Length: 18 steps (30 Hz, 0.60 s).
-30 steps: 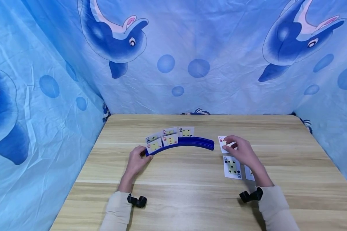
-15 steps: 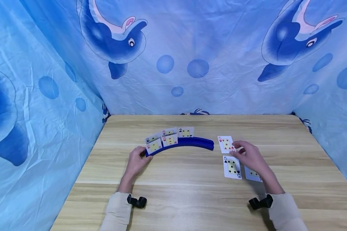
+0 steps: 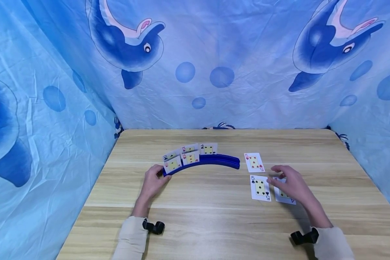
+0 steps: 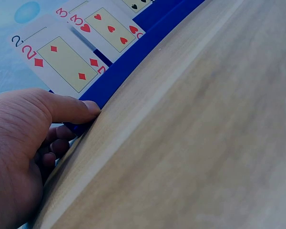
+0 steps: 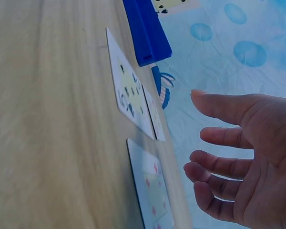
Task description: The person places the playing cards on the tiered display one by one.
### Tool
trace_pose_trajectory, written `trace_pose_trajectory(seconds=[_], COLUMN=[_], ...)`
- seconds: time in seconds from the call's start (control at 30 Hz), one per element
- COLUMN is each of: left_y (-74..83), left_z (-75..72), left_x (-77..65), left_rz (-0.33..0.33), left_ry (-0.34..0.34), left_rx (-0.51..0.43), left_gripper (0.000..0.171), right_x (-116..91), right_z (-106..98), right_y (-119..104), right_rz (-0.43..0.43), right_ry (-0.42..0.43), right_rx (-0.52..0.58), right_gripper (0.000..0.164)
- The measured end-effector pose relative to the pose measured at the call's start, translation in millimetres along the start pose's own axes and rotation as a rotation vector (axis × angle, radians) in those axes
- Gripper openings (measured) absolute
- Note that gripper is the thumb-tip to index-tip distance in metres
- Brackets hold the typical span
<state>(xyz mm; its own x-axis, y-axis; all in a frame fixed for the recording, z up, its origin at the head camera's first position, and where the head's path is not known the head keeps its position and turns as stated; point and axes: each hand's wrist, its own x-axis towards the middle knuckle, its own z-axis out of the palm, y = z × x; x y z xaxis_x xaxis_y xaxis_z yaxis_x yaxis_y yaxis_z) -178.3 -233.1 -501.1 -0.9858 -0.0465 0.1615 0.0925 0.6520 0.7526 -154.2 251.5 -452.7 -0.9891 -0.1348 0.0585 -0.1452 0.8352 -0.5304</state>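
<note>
My left hand (image 3: 153, 182) grips the left end of a curved blue card holder (image 3: 219, 160), thumb on its front side in the left wrist view. In the holder's front row stand the two of diamonds (image 4: 62, 59) and three of hearts (image 4: 107, 26). Behind them are a black two (image 3: 170, 154), a red three (image 3: 190, 147) and a four of spades (image 3: 209, 148). My right hand (image 3: 292, 183) hovers with nothing in it, fingers apart and slightly bent, over a four of diamonds (image 3: 284, 196). The five of spades (image 3: 260, 188) and five of hearts (image 3: 254, 162) lie face up nearby.
The cards and holder are on a light wooden table (image 3: 195, 224). A blue dolphin-print cloth (image 3: 201, 43) hangs behind the table's far edge and along its sides. A black wrist camera (image 3: 304, 237) sits at each cuff.
My right hand has left the five of hearts and drawn right and nearer, to above the four of diamonds. The left hand and the holder stay put.
</note>
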Motion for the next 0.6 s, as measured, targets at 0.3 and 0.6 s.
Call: trace_pose_trajectory(seconds=[0.3, 0.6], left_y=[1.4, 0.6], left_z=[-0.6, -0.8], left_x=[0.5, 0.3], left_rz=[-0.001, 0.008], left_ry=[-0.007, 0.005], left_rx=[-0.014, -0.003], left_gripper=[0.036, 0.035], right_x=[-10, -19], right_z=[1, 4], right_y=[10, 16], right_rz=[0.030, 0.045], right_ry=[-0.003, 0.010], right_rx=[-0.024, -0.094], right_gripper=[0.056, 0.061])
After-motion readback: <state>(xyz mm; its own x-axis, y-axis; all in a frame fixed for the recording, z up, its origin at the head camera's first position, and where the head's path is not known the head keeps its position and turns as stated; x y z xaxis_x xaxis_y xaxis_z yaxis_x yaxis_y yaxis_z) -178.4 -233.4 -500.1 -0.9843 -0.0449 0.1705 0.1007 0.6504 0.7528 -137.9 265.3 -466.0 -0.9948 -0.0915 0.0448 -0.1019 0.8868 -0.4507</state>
